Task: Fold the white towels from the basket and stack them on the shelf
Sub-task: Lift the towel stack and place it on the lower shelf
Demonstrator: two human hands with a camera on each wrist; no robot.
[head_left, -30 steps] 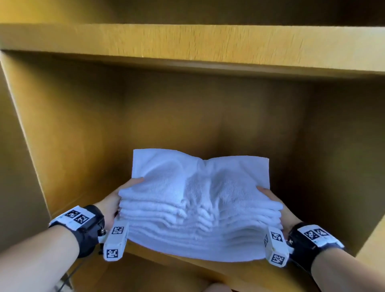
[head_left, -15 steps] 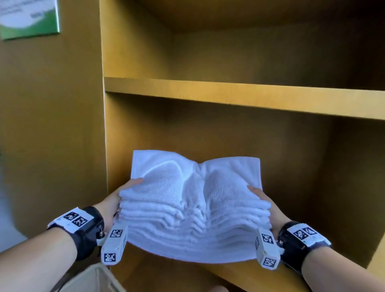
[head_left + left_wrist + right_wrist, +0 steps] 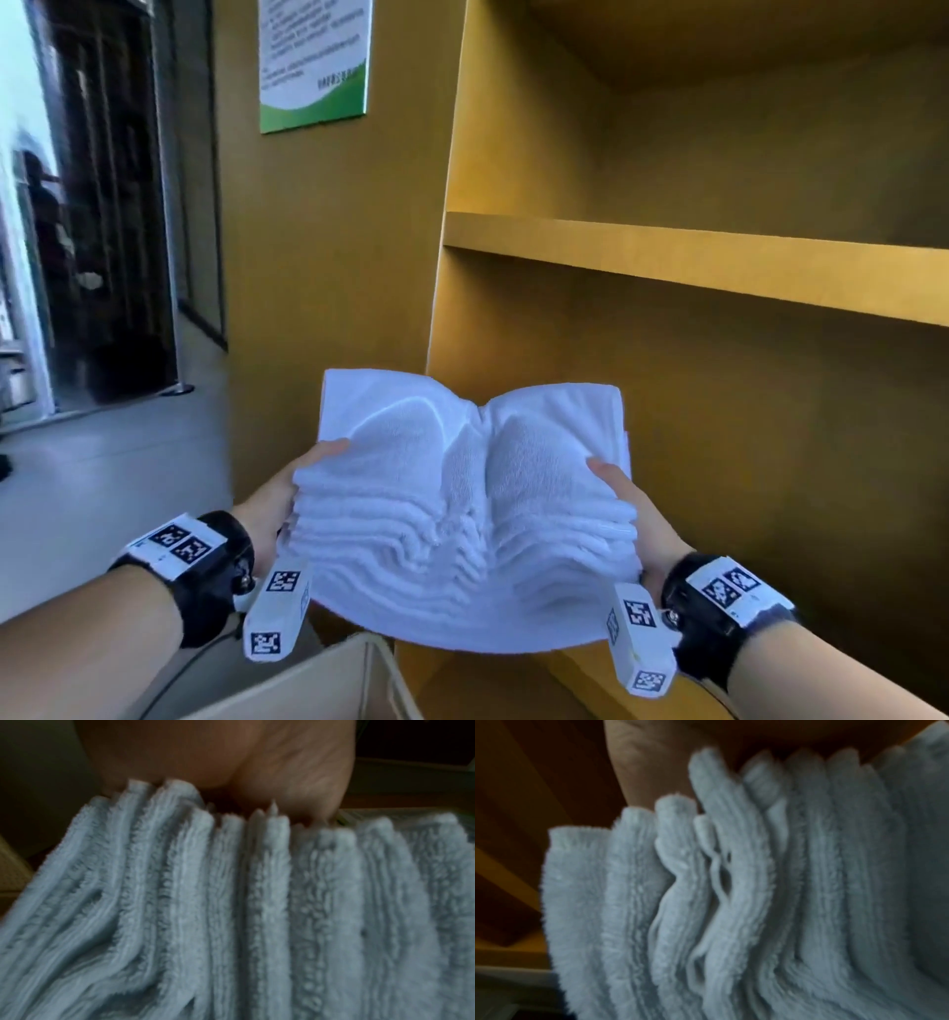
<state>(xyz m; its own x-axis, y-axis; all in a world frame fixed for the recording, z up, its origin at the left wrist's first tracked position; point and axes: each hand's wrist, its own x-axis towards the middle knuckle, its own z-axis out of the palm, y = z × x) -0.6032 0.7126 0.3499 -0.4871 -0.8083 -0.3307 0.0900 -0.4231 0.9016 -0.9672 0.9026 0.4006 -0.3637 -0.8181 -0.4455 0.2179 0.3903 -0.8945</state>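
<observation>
A thick stack of folded white towels [image 3: 462, 514] hangs in the air in front of the yellow shelf unit [image 3: 693, 246], squeezed so that its middle buckles. My left hand [image 3: 287, 493] grips the stack's left side, thumb on top. My right hand [image 3: 629, 498] grips the right side the same way. The fingers under the stack are hidden. The wrist views show only the layered towel edges [image 3: 231, 902] [image 3: 718, 892] against each palm. The basket's rim [image 3: 328, 673] shows just below the stack.
The shelf unit has a board at mid height and a lower compartment [image 3: 744, 437] behind the stack. A green and white notice [image 3: 313, 61] hangs on the yellow wall to the left. Grey floor [image 3: 102, 462] and a dark doorway lie far left.
The stack has come back out of the lower compartment and to the left, both hands still holding it. My view has pulled away from the shelf, so wall, floor and basket now show.
</observation>
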